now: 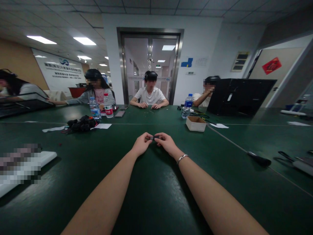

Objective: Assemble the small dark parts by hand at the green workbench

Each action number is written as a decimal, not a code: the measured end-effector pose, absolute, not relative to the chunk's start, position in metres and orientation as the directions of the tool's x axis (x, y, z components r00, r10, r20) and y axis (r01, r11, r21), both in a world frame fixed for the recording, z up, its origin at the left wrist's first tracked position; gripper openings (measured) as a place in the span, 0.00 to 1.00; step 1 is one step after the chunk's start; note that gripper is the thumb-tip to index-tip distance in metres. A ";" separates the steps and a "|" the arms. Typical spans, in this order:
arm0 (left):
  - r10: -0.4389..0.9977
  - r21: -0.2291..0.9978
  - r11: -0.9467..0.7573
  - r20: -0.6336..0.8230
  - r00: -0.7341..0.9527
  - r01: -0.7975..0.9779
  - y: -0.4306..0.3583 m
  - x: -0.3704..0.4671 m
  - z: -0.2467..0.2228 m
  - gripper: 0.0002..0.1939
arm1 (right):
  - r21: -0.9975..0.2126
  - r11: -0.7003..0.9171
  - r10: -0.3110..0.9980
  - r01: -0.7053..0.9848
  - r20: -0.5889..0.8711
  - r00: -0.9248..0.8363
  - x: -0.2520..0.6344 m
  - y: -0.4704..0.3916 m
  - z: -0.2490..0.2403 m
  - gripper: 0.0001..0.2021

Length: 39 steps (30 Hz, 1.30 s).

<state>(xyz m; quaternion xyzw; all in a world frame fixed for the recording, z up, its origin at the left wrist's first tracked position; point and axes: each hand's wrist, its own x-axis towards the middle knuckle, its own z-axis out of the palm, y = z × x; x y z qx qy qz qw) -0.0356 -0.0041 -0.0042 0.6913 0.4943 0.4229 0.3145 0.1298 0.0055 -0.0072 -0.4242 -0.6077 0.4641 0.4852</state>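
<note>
Just above the green table (151,182), a small dark object with a grey end (154,138) is held between my two hands. The fingertips of my left hand (142,143) pinch its grey left end. My right hand (166,143), with a silver bracelet (182,158) at the wrist, pinches its dark right end. The fingers partly cover the object, and it is too small to identify.
A small open box (196,124) stands beyond my right hand, near a water bottle (187,106). Black tangled items (82,124) lie at left, a dark brush-like object (259,159) at right. Several people sit across the table, one (150,94) directly opposite.
</note>
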 end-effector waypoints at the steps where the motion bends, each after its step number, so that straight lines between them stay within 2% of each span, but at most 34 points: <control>1: 0.950 0.853 -0.313 0.275 0.150 0.417 -0.005 -0.035 -0.003 0.07 | -0.976 0.205 0.968 0.067 0.192 -0.163 0.130 0.005 -0.007 0.15; 8: 0.937 0.848 -0.348 0.314 0.151 0.399 -0.005 -0.035 -0.004 0.06 | -0.975 0.197 0.973 0.105 0.181 -0.143 0.130 0.005 -0.006 0.14; 19: 0.949 0.858 -0.317 0.286 0.137 0.404 -0.002 -0.034 -0.008 0.07 | -0.971 0.214 0.968 0.103 0.198 -0.152 0.131 0.008 -0.009 0.15; 21: 0.959 0.848 -0.282 0.251 0.130 0.448 -0.001 -0.034 -0.008 0.10 | -0.970 0.222 0.965 0.095 0.205 -0.164 0.132 0.008 -0.010 0.14; 25: 0.975 0.752 -0.212 0.209 0.079 0.624 -0.005 -0.036 -0.001 0.25 | -0.958 0.277 0.933 0.077 0.249 -0.261 0.134 0.008 -0.011 0.15; 28: 0.989 0.720 -0.131 0.143 0.040 0.681 -0.010 -0.037 0.005 0.29 | -0.945 0.307 0.916 0.115 0.261 -0.303 0.135 0.009 -0.012 0.17; 30: 0.988 0.733 -0.132 0.151 0.030 0.667 -0.010 -0.037 0.004 0.28 | -0.944 0.304 0.922 0.131 0.258 -0.288 0.135 0.010 -0.012 0.18; 34: 0.951 0.812 -0.307 0.276 0.138 0.497 -0.004 -0.037 -0.005 0.14 | -0.951 0.284 0.934 0.119 0.246 -0.261 0.135 0.010 -0.012 0.18; 36: 0.938 0.831 -0.345 0.292 0.186 0.436 0.000 -0.038 -0.009 0.14 | -0.952 0.283 0.934 0.118 0.245 -0.262 0.135 0.010 -0.012 0.17; 39: 0.949 0.833 -0.312 0.256 0.182 0.458 0.001 -0.039 -0.010 0.11 | -0.953 0.281 0.935 0.116 0.245 -0.256 0.135 0.008 -0.010 0.16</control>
